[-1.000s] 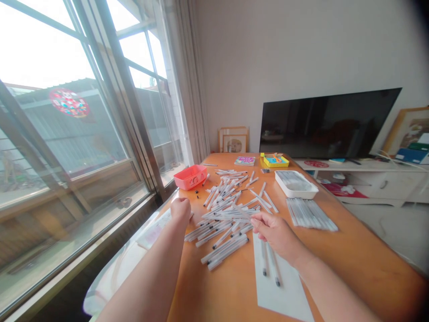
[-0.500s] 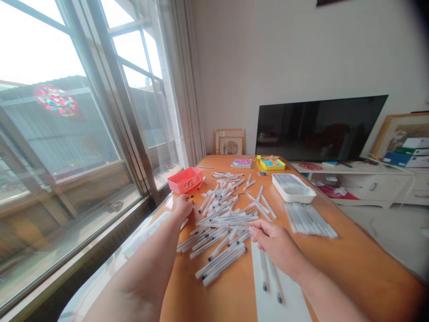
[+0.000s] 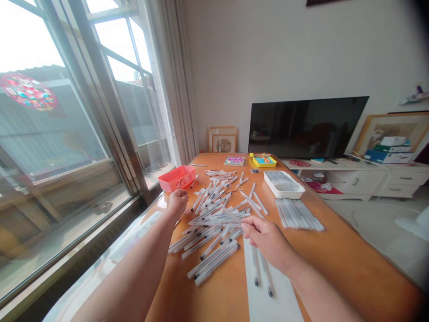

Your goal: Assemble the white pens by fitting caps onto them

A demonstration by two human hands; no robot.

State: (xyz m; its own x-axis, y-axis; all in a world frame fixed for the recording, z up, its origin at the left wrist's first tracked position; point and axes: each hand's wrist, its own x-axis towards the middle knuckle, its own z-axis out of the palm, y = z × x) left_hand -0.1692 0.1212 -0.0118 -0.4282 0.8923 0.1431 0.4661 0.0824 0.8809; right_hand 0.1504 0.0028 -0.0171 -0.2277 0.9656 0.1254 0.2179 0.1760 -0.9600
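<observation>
The big loose heap of pens [image 3: 217,214] sprawled across the middle of the table [image 3: 335,259], most lying long-axis toward the far edge, right between both hands. The right hand [image 3: 268,241] sat at the heap's near side, fingers curled on a pen (can't tell how tight). The left hand [image 3: 177,202] hung by the window edge near the pink tray [image 3: 176,178], fingertips pinched shut; what they held was too small to tell.

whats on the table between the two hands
In the head view, a loose heap of white pens covers the wooden table between the left hand and the right hand.

One head-worn view looks forward and slightly down along the bench [image 3: 335,250], toward the far wall [image 3: 268,53].
</observation>
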